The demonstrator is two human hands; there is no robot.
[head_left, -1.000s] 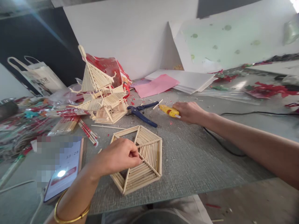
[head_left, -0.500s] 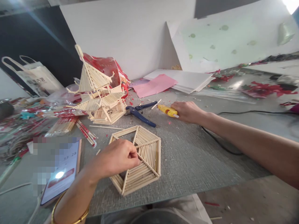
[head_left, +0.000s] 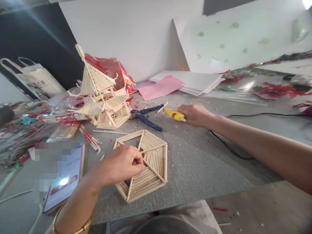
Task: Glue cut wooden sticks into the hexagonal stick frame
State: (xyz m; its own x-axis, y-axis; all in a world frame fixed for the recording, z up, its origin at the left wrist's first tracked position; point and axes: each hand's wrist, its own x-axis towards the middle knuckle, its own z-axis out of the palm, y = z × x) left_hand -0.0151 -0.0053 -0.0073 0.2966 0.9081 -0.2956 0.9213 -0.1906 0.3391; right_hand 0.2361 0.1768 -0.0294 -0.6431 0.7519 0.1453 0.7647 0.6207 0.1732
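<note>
A hexagonal panel of wooden sticks [head_left: 156, 159] lies flat near the table's front edge, with several of its triangular sections filled by stick rows. Over its left part is my left hand [head_left: 126, 164], thumb and fingertips pinched together near the panel's centre. Whatever they pinch, if anything, is hidden. My right hand [head_left: 192, 114] is closed on a yellow glue gun [head_left: 174, 114] low at the tabletop, its grip covered by my fingers. A pale glue stick end shows at the gun's back.
Blue-handled cutters [head_left: 147, 120] lie beyond the panel, beside a stick pagoda model [head_left: 99, 94]. At left are a phone [head_left: 64, 178] and wrapped stick bundles [head_left: 65, 128]. Pink paper [head_left: 162, 87] and white boards [head_left: 187, 79] lie behind. A black cord [head_left: 226, 148] runs under my right forearm.
Both hands hold nearly the same places, and the panel stays put. The whole view has shifted very slightly.
</note>
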